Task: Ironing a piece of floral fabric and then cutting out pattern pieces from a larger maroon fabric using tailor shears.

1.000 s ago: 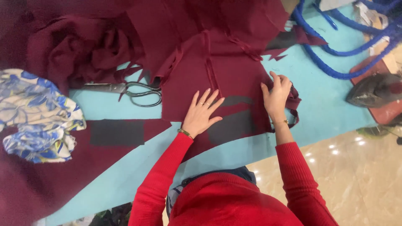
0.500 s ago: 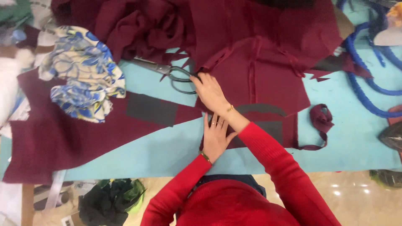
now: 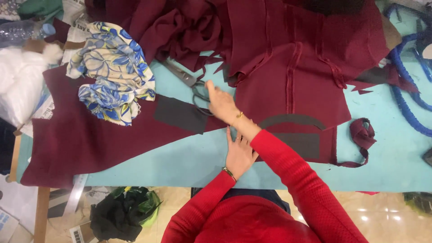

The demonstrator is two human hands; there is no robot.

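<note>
My right hand (image 3: 220, 102) reaches across my body to the left, fingers spread over the handles of a pair of metal scissors (image 3: 183, 76) lying on the turquoise table (image 3: 157, 159). Whether it grips them is unclear. My left hand (image 3: 238, 153) lies flat under the right forearm, at the edge of a maroon fabric piece (image 3: 292, 85). That piece carries dark grey interfacing shapes (image 3: 292, 120). Another dark grey patch (image 3: 180, 114) sits on a long maroon panel (image 3: 90, 139) to the left.
A blue and yellow floral cloth (image 3: 112, 76) is bunched at the left. More maroon fabric (image 3: 180, 27) is heaped at the back. A coiled maroon strip (image 3: 362, 132) and blue cord (image 3: 407, 108) lie at the right. A white bag (image 3: 20, 90), a plastic bottle (image 3: 22, 31) and a green-black bundle (image 3: 126, 213) sit at the left.
My view has shifted left. My right hand left the fabric's right edge and crossed over to the scissors. My left hand slid down to the fabric's near edge.
</note>
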